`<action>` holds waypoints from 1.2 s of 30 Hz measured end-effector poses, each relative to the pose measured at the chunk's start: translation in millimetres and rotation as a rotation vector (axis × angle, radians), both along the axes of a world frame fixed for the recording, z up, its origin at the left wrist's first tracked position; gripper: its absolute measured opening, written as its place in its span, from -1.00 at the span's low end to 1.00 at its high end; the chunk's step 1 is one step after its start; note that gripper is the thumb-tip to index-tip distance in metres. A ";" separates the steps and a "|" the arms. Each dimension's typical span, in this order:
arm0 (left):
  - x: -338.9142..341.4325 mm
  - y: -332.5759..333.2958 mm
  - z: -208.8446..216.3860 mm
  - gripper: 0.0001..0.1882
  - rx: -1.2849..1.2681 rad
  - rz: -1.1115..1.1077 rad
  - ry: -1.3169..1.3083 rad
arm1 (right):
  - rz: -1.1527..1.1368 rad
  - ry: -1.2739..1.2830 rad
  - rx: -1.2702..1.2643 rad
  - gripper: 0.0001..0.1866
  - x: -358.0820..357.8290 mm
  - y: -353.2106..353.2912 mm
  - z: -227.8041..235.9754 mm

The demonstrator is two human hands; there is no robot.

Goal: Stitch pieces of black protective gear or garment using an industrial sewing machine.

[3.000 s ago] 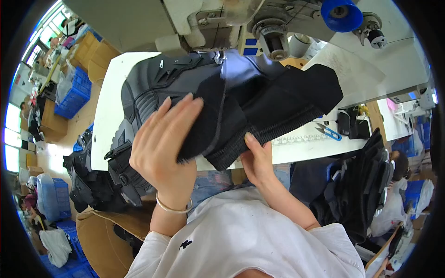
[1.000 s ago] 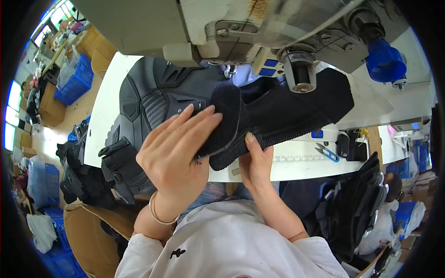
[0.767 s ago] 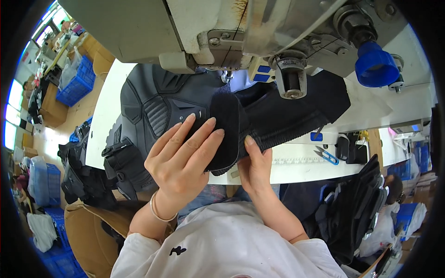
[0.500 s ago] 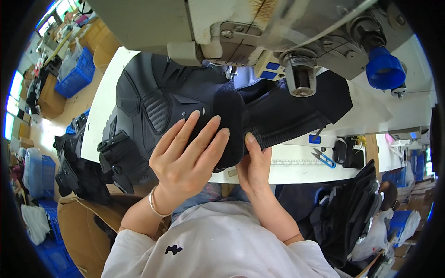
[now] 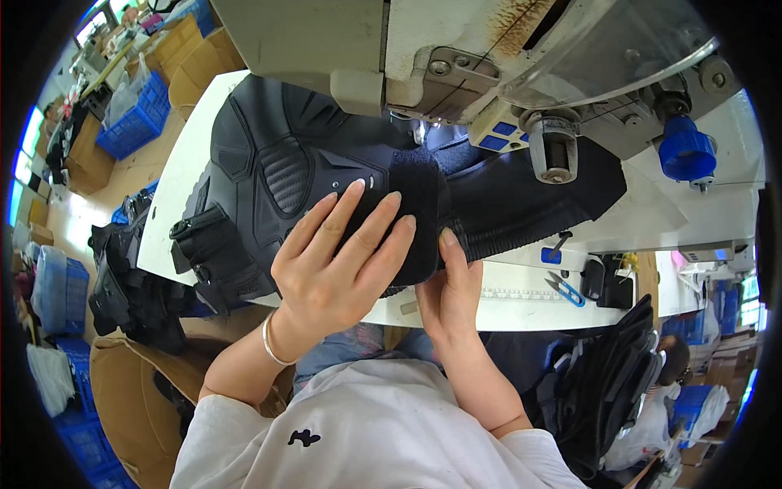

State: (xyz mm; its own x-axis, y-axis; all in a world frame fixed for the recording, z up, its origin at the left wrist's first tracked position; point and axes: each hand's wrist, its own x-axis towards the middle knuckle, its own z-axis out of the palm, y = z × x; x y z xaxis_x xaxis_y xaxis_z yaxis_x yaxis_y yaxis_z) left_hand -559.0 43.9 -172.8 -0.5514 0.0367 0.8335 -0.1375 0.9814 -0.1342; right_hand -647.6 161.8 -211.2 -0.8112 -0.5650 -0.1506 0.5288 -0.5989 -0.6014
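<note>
A black moulded bag-like piece [image 5: 287, 175] with ribbed panels lies on the white table under the sewing machine's needle area. My left hand [image 5: 338, 253] rests flat on it, fingers stretched and slightly spread. Beside those fingertips, a fuzzy black flap [image 5: 417, 187] runs up toward the presser foot. At the flap's lower right edge, my right hand [image 5: 452, 289] pinches the black work, thumb on top and the other fingers underneath. To the right extends a smooth black panel [image 5: 529, 191] with a gathered lower edge. The needle itself is hidden behind the machine head.
The sewing machine head [image 5: 456, 49] overhangs the work. Blue-handled thread snips [image 5: 566, 289] and a ruler [image 5: 521, 293] lie to the right. A cardboard box [image 5: 130, 407] stands at lower left. Black pieces [image 5: 607, 383] are piled at right, near another person [image 5: 674, 359].
The whole view has shifted a little, so the machine appears farther right. Both hands keep nearly the same hold on the black work, which has hardly moved relative to the needle area.
</note>
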 end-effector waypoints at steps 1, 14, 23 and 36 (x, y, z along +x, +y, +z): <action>-0.5 0.2 1.1 -0.81 -0.001 -0.001 0.000 | -0.001 0.000 -0.001 -0.69 0.4 -0.8 0.3; 0.2 -33.9 13.1 -0.81 -0.116 -0.116 -0.069 | -0.063 -0.101 -0.019 -0.70 17.1 -20.9 -1.6; -3.6 -62.1 15.8 -0.79 -0.165 -0.237 -0.075 | -0.095 -0.140 0.026 -0.70 27.8 -34.7 0.7; -6.7 -67.1 13.7 -0.78 -0.161 -0.265 -0.054 | -0.136 -0.071 0.066 -0.73 29.5 -36.6 5.6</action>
